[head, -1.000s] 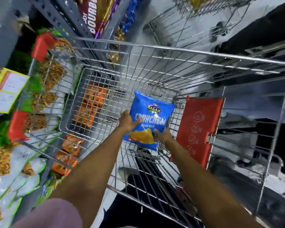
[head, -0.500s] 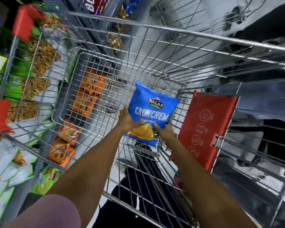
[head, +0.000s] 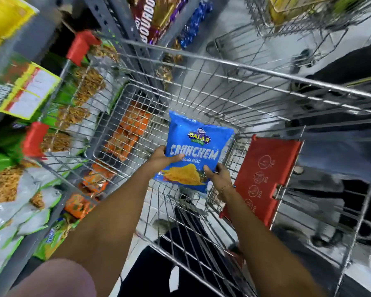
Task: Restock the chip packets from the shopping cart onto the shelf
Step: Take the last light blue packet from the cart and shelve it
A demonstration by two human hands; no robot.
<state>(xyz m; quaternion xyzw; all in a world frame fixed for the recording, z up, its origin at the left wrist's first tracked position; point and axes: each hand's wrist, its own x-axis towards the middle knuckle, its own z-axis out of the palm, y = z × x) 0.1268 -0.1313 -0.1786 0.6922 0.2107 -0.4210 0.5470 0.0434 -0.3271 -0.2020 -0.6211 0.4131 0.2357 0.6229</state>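
Inside the wire shopping cart (head: 234,86), above its mesh floor, a blue Balaji Crunchem chip packet (head: 196,146) is held upright with its printed front facing the camera. The left hand (head: 162,158) grips the packet's left edge, thumb laid across the front just under the lettering. The right hand (head: 217,175) grips the lower right corner, thumb on the front beside the picture of a wafer, and a thin bracelet (head: 225,187) sits at that wrist. Both hands are closed on the packet, and both forearms reach in over the cart's near rim. No other packet shows in the cart's basket.

Just right of the packet, the red plastic child-seat flap (head: 263,176) stands against the cart's wire side, printed with round pictograms. Red corner bumpers (head: 80,47) cap the cart's left rim.

Beyond that left side stands the grey metal shelf (head: 13,269). Orange snack packets (head: 126,133) show through the cart's mesh on a low tier, and white-and-green namkeen bags (head: 15,198) fill the tier nearer the camera. A yellow-edged price tag (head: 27,91) hangs higher up. Farther along, a Bourbon biscuit pack (head: 154,16) lies on the shelf. A second wire cart (head: 304,20) stands at the top right, partly blurred.
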